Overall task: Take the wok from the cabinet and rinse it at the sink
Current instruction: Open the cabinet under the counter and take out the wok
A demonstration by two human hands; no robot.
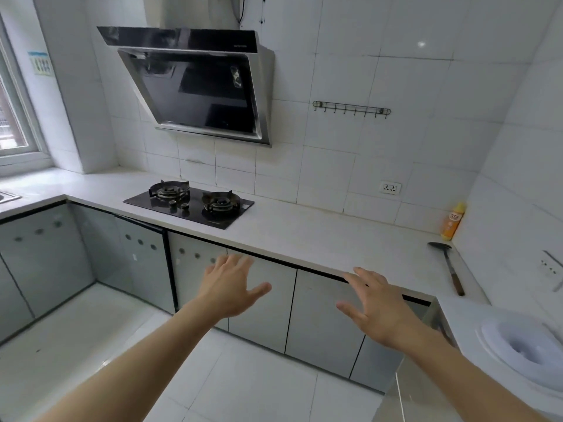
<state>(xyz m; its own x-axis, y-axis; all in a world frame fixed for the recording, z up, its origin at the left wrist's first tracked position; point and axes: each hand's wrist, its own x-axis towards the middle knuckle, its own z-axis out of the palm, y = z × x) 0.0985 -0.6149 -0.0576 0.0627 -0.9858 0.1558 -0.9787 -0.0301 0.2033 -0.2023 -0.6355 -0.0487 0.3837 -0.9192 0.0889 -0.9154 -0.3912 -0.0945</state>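
Observation:
Both my arms reach forward toward the grey base cabinets (323, 318) under the white counter. My left hand (233, 287) hovers with fingers spread in front of a shut cabinet door (262, 312) and holds nothing. My right hand (374, 303) is spread flat in front of the neighbouring door, near the counter's front edge, also empty. All cabinet doors in view are shut and no wok is visible. A corner of the steel sink (7, 196) shows at the far left edge, by the window.
A two-burner gas hob (189, 202) sits in the counter (320, 236) under a black range hood (195, 83). At the right end lie a spatula (447, 266) and an orange bottle (453, 222). A white appliance (524, 351) stands at the lower right. White floor tiles (100, 330) lie below.

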